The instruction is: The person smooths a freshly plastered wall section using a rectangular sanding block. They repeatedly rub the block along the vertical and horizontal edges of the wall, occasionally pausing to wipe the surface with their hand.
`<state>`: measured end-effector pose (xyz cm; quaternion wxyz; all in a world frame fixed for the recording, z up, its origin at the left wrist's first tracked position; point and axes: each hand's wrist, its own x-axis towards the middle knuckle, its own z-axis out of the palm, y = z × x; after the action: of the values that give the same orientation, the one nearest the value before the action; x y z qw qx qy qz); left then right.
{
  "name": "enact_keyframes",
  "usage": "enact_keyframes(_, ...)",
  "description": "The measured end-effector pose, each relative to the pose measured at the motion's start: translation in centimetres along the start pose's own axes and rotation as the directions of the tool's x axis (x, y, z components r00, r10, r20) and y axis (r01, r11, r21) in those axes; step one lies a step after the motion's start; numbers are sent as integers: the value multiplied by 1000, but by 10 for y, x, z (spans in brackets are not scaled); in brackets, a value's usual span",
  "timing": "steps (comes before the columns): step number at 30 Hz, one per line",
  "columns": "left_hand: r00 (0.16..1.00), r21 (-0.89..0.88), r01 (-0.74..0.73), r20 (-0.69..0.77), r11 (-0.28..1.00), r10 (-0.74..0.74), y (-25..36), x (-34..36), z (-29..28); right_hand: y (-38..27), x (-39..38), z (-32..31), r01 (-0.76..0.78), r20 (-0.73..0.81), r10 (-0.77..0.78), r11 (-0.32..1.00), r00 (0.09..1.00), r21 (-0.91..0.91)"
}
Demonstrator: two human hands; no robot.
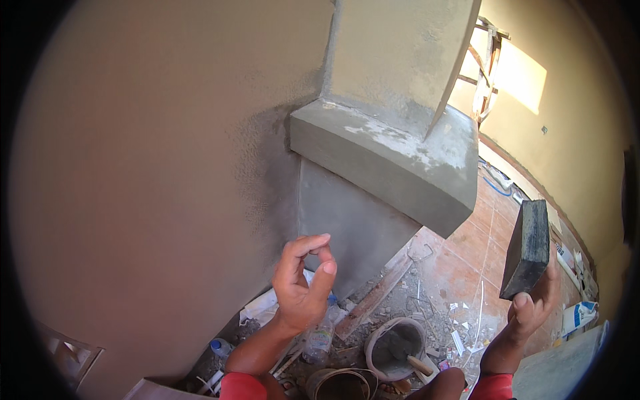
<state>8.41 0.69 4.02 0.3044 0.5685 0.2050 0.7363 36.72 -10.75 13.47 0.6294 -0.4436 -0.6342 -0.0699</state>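
Note:
My left hand point(303, 280) is raised in the lower middle of the head view, empty, with its fingers loosely curved and open. My right hand point(533, 307) grips a dark grey rectangular block point(527, 247) upright at the right. Beyond them, a smoothed cement ledge point(380, 167) wraps the foot of a beige plastered pillar point(390, 53), above a grey cement face point(350, 220). Beside these stands a broad plastered wall point(153, 180) with darker damp-looking patches near the ledge.
Below are a mortar bucket with a tool point(377, 360), another bucket point(323, 379), plastic bottles point(318, 337), a timber plank point(360, 313) and scattered rubble on the tiled floor point(453, 260). A wooden frame point(487, 73) leans at the back right; bags point(577, 317) lie at the right.

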Motion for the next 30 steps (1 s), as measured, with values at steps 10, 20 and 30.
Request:
enact_keyframes(10,856,156,404,-413,901,-312,142,40,-41,-24,201,125,59,801,171,967,573,-249)
enact_keyframes(20,330,184,942,-348,281,-878,199,-89,-29,-13,208,245,148,835,282,909,472,-391)
enact_keyframes(30,246,409,907,-334,95,-910,222,-132,-29,-1,202,283,194,851,235,913,470,-359)
